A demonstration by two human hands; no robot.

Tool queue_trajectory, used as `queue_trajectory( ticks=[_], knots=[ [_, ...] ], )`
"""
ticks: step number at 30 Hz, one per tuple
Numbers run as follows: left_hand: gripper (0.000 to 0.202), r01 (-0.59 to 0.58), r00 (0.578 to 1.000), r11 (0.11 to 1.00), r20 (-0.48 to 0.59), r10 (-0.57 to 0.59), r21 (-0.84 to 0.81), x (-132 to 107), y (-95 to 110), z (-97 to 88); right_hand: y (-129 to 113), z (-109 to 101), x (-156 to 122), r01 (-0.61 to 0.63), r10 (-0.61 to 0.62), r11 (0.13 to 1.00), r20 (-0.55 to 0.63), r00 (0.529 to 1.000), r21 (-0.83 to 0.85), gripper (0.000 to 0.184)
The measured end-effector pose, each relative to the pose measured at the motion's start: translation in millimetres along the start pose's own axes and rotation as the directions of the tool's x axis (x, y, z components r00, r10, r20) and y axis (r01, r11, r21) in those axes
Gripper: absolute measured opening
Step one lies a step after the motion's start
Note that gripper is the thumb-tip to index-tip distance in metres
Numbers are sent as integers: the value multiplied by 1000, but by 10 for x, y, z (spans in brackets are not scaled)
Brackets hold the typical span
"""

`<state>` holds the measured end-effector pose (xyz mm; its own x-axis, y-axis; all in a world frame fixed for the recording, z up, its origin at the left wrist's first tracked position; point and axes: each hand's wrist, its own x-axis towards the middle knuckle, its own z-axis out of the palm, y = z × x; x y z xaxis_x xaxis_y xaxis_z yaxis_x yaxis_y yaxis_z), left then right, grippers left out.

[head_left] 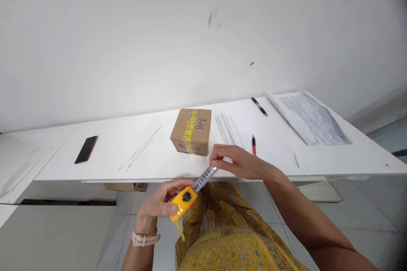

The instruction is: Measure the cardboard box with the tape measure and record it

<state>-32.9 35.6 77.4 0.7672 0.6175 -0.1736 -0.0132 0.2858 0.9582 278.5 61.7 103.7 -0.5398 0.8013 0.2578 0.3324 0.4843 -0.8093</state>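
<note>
1. The left hand [159, 203] is curled shut around a yellow tape measure [183, 200], held in the air just in front of the table [127, 156] edge.
2. The right hand [241, 163] pinches the end of the blade [205, 178] between thumb and fingertips, with a short length drawn out.
3. The pinch looks light. If it slips, the blade could snap back and nick a finger.
4. The blade slants up toward the cardboard box [191, 131] and could kink if it twists.
5. A swinging elbow could knock the red pen [253, 145] close by.
</note>
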Motion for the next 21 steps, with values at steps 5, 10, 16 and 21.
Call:
queue_trajectory(
  ticks=[5, 10, 16, 21],
  knots=[
    [72, -270, 885, 942, -436, 161, -201, 52, -44, -191, 519, 66, 372, 30, -119, 943, -249, 961, -332, 79],
    [63, -523, 592, 846, -758, 273, -105, 319, -43, -430, 871, 182, 676, 65, -183, 797, -138, 973, -601, 72],
    [59, -599, 542, 799, -764, 352, -57, 514, 104, -504, 795, -50, 969, -4, -134, 846, -219, 967, -532, 58],
    [65, -525, 693, 842, -637, 338, -124, 791, 249, -338, 784, -415, 1261, -75, -32, 936, -295, 955, -343, 45]
  ],
)
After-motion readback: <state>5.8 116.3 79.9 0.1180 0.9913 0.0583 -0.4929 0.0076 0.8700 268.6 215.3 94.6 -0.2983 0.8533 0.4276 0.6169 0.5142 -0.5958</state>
